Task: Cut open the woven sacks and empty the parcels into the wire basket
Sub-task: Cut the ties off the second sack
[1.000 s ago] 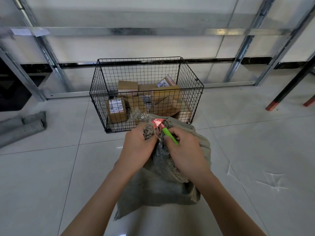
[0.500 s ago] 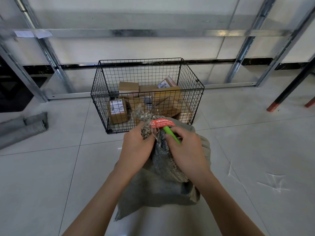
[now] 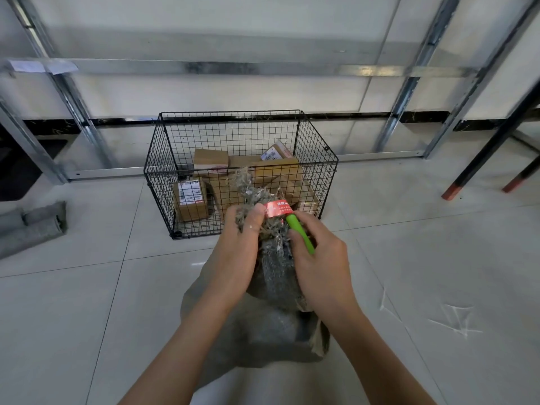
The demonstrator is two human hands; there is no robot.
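I see grey woven sack (image 3: 271,325) | red tag (image 3: 277,208) with white print | green-handled cutter (image 3: 301,238) | black wire basket (image 3: 163,168) | brown parcels (image 3: 190,200)
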